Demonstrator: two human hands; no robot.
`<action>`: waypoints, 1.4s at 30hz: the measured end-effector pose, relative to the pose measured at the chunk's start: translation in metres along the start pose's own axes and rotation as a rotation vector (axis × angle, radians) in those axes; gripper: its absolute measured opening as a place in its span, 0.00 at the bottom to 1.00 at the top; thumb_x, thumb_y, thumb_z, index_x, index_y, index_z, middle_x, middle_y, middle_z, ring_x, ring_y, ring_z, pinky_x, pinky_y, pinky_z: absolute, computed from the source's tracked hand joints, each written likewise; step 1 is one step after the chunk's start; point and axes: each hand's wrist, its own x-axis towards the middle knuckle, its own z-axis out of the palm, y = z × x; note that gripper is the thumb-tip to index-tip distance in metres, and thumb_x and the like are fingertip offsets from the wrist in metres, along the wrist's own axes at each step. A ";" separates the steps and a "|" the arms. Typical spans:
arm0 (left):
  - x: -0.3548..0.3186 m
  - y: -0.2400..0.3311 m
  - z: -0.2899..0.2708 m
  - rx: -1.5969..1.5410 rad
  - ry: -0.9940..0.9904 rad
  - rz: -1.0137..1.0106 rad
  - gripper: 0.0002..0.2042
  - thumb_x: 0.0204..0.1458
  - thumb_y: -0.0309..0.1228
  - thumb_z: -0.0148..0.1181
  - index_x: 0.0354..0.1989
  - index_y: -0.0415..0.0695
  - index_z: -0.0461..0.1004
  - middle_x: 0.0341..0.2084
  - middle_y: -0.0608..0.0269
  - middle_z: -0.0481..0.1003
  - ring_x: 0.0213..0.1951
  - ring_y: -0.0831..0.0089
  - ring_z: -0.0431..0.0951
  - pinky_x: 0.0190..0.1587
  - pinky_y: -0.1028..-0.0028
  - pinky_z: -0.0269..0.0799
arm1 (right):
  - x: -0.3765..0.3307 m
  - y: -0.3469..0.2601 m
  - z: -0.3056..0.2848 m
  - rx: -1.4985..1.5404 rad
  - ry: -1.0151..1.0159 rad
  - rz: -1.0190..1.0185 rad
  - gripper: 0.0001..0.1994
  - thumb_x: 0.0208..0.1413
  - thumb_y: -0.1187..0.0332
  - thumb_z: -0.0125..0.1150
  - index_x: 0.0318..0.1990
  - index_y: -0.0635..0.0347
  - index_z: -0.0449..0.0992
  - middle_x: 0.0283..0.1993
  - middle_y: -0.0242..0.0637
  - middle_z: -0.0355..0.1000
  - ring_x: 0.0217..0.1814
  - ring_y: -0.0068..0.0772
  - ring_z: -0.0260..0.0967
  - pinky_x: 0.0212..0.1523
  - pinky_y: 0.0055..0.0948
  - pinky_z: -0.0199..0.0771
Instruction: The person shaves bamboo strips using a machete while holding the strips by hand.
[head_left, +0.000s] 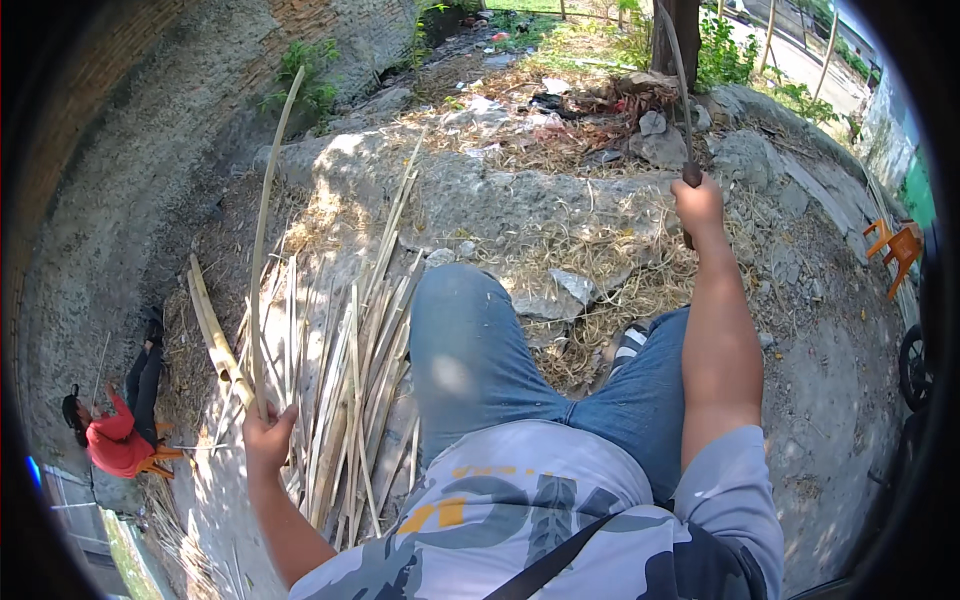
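Over the left side of the ground (820, 400), the left hand (268, 437) gripped the near end of a long bamboo strip (262, 240); the right hand (702, 207), well apart, was wrapped round the dark handle of a curved knife (684, 95), its blade pointing away; a heap of split strips (335, 430) lay between left hand and knee (462, 310); near the ground's left edge sat a person in red (118, 445).
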 end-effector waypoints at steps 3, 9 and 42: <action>-0.001 0.021 0.053 0.245 0.061 0.040 0.19 0.51 0.36 0.76 0.31 0.40 0.69 0.20 0.66 0.68 0.23 0.74 0.65 0.27 0.70 0.64 | -0.029 -0.024 -0.003 -0.024 -0.040 -0.197 0.11 0.52 0.63 0.64 0.36 0.63 0.77 0.29 0.37 0.75 0.32 0.33 0.73 0.39 0.40 0.72; 0.002 0.098 0.140 0.257 -0.109 0.189 0.21 0.50 0.43 0.75 0.34 0.36 0.73 0.17 0.53 0.74 0.21 0.57 0.75 0.28 0.59 0.70 | -0.090 -0.059 0.031 -0.203 -0.254 -0.854 0.09 0.46 0.67 0.68 0.35 0.56 0.78 0.27 0.44 0.77 0.32 0.54 0.76 0.34 0.47 0.73; 0.001 0.154 0.184 0.034 -0.351 0.259 0.15 0.53 0.35 0.74 0.38 0.36 0.76 0.19 0.60 0.76 0.21 0.79 0.70 0.25 0.74 0.67 | -0.067 -0.042 0.033 -0.354 -0.342 -0.698 0.10 0.45 0.65 0.67 0.36 0.52 0.79 0.31 0.43 0.79 0.37 0.53 0.79 0.40 0.51 0.78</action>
